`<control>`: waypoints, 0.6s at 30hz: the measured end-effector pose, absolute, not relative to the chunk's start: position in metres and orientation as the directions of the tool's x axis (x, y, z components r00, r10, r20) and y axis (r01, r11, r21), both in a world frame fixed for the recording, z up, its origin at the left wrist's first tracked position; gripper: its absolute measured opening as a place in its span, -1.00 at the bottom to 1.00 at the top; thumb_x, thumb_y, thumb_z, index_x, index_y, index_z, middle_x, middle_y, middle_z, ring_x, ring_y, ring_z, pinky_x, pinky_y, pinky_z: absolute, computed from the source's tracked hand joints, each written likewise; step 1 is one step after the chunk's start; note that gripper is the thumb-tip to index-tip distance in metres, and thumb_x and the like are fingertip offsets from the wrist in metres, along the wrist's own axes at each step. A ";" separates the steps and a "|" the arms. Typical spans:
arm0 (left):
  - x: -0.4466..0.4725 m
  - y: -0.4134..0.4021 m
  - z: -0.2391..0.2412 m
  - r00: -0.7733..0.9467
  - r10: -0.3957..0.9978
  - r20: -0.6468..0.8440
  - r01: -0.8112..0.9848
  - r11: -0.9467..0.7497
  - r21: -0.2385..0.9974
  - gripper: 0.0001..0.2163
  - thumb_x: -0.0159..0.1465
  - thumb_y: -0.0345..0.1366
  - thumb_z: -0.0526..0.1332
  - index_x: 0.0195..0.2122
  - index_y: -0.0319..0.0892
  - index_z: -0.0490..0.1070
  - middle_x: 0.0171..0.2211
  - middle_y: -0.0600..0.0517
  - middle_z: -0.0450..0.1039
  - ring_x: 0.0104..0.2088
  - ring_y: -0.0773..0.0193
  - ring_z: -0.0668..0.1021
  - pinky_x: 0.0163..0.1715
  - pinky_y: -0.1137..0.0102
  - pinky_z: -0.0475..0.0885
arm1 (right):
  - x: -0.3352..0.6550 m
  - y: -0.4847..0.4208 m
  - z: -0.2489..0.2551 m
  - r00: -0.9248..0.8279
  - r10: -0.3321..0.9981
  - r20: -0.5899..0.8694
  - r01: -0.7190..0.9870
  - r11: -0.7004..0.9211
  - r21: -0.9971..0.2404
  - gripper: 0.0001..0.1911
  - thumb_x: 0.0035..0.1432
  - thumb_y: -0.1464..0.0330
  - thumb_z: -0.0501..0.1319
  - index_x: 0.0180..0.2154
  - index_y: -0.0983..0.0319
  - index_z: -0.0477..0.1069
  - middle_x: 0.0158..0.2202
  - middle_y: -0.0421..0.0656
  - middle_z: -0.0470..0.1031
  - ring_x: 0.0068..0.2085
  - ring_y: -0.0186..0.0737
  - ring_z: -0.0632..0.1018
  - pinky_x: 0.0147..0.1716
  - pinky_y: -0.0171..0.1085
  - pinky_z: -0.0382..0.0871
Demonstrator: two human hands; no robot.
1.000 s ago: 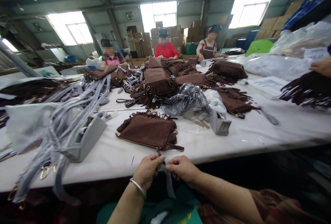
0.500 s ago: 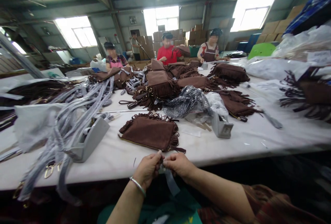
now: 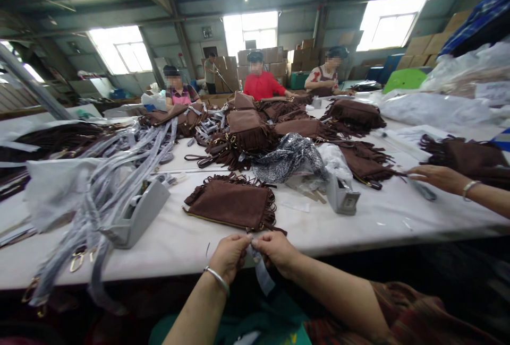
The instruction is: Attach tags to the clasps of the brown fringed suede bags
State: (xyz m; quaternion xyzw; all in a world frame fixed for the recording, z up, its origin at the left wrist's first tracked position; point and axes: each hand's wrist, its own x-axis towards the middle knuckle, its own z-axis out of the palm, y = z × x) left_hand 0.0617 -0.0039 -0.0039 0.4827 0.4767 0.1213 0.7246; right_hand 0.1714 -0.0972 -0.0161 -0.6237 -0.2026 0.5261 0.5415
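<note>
At the table's front edge, my left hand (image 3: pixel 231 256) and my right hand (image 3: pixel 275 252) meet fingertip to fingertip, both pinched closed. A translucent plastic strip (image 3: pixel 264 277) hangs below the right fingers. Whatever small piece sits between the fingertips is mostly hidden, but both pinches seem to be on the strip's upper end. Just beyond them lies a brown fringed bag (image 3: pixel 229 201), flat on the table, its zipper edge toward me. Its short wrist strap (image 3: pixel 277 229) lies close to my right fingertips.
Left stands a grey tape dispenser (image 3: pixel 137 217) beside plastic-wrapped straps (image 3: pixel 95 201). Another dispenser (image 3: pixel 343 199) stands right of the bag, near crumpled patterned plastic (image 3: pixel 289 158). Brown bags (image 3: pixel 247 127) are piled behind. A co-worker's hand (image 3: pixel 440 178) reaches in from the right. Several people are across the table.
A co-worker's hand has come in at the right, and the fringed bag there now lies lower. The person in red has an arm lowered toward the pile. My hands have shifted slightly, still pinching.
</note>
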 end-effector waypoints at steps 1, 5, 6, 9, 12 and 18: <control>0.062 -0.004 -0.003 0.514 0.642 -0.569 0.282 0.501 0.818 -0.56 -0.18 0.01 0.46 -0.50 -0.21 0.35 -0.73 0.23 0.14 -0.71 0.49 0.17 -0.69 0.51 -0.05 | 0.173 -0.096 -0.016 0.346 0.825 -0.448 -0.328 -0.341 -0.881 -0.72 -0.03 0.20 0.30 -0.53 0.28 0.36 -0.76 -0.30 0.28 -0.74 -0.44 0.22 -0.74 -0.41 0.02; 0.059 -0.008 0.002 0.534 0.653 -0.537 0.260 0.478 0.839 -0.54 -0.12 0.09 0.41 -0.50 -0.22 0.37 -0.70 0.19 0.20 -0.67 0.47 0.23 -0.67 0.51 0.01 | 0.177 -0.089 -0.019 0.299 0.794 -0.529 -0.455 -0.369 -0.811 -0.75 -0.04 0.26 0.33 -0.53 0.26 0.32 -0.77 -0.34 0.23 -0.74 -0.45 0.20 -0.71 -0.42 0.00; 0.056 -0.009 0.002 0.545 0.656 -0.522 0.255 0.464 0.848 -0.54 -0.10 0.11 0.38 -0.49 -0.22 0.39 -0.68 0.17 0.23 -0.65 0.46 0.25 -0.66 0.51 0.04 | 0.178 -0.088 -0.020 0.293 0.791 -0.537 -0.492 -0.357 -0.794 -0.75 -0.06 0.29 0.34 -0.54 0.27 0.31 -0.77 -0.34 0.22 -0.74 -0.45 0.20 -0.70 -0.41 0.02; 0.047 -0.013 0.003 0.585 0.677 -0.448 0.259 0.367 0.893 -0.57 -0.04 0.08 0.37 -0.40 -0.25 0.49 -0.62 0.12 0.31 -0.60 0.43 0.30 -0.61 0.50 0.15 | 0.181 -0.088 -0.024 0.265 0.816 -0.514 -0.578 -0.292 -0.762 -0.79 -0.10 0.37 0.33 -0.57 0.28 0.31 -0.71 -0.29 0.31 -0.68 -0.42 0.30 -0.62 -0.38 0.16; 0.042 -0.015 0.002 0.629 0.691 -0.355 0.268 0.236 0.934 -0.63 0.00 -0.04 0.38 -0.31 -0.25 0.55 -0.54 0.06 0.42 -0.52 0.36 0.38 -0.53 0.48 0.25 | 0.181 -0.088 -0.025 0.234 0.829 -0.508 -0.614 -0.279 -0.738 -0.82 -0.11 0.39 0.31 -0.56 0.30 0.33 -0.66 -0.21 0.39 -0.61 -0.34 0.39 -0.55 -0.34 0.24; 0.044 -0.012 -0.001 0.646 0.735 -0.204 0.284 0.016 0.959 -0.79 0.06 -0.14 0.31 -0.43 -0.20 0.52 -0.58 0.07 0.42 -0.53 0.32 0.39 -0.50 0.44 0.27 | 0.178 -0.088 -0.023 0.277 0.802 -0.530 -0.593 -0.291 -0.751 -0.81 -0.03 0.39 0.28 -0.55 0.28 0.29 -0.70 -0.27 0.30 -0.65 -0.40 0.31 -0.61 -0.38 0.15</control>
